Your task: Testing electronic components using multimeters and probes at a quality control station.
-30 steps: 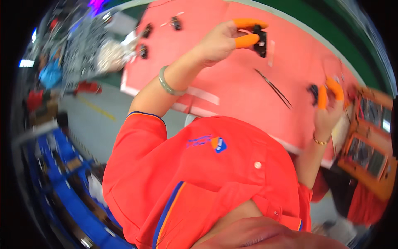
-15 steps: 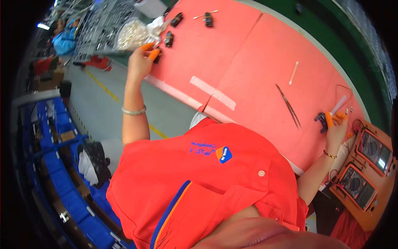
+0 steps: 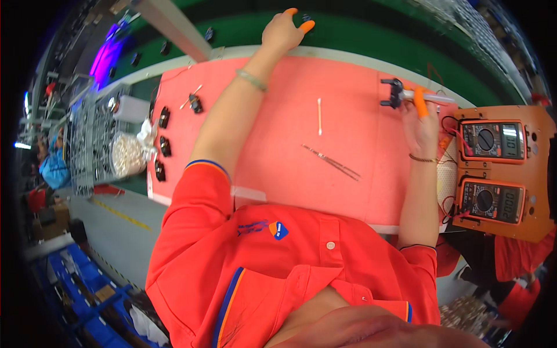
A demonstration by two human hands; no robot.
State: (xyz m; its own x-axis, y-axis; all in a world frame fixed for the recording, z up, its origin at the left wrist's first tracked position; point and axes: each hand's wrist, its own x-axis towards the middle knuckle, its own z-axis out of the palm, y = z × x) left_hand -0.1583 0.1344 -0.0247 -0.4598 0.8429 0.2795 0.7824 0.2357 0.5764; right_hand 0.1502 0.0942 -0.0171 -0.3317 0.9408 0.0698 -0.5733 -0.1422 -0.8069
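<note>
My left hand point(image 3: 284, 32), with orange finger cots, reaches past the table's far edge over the green belt. Its thumb and forefinger are apart beside a small dark part point(image 3: 307, 20); no grip on it shows. At the right end of the pink mat point(image 3: 278, 168), my right hand point(image 3: 419, 113) is closed around a black forked part point(image 3: 394, 93) and a whitish translucent stick-like piece point(image 3: 434, 98). Whether those two are joined I cannot tell. Between the hands lie a cotton swab point(image 3: 319, 116) and a pair of tweezers point(image 3: 332, 162).
Several black parts point(image 3: 165, 146) sit at the mat's left, one beside another swab. A bag of cotton swabs point(image 3: 127, 154) stands beyond them. Two orange multimeters point(image 3: 493, 140) rest on a board at the right. More dark parts point(image 3: 209, 34) lie along the green belt point(image 3: 249, 29).
My left hand has left the black parts at the mat's left and now reaches across the far edge. The right hand still holds the forked part, now raised and turned. The view has turned.
</note>
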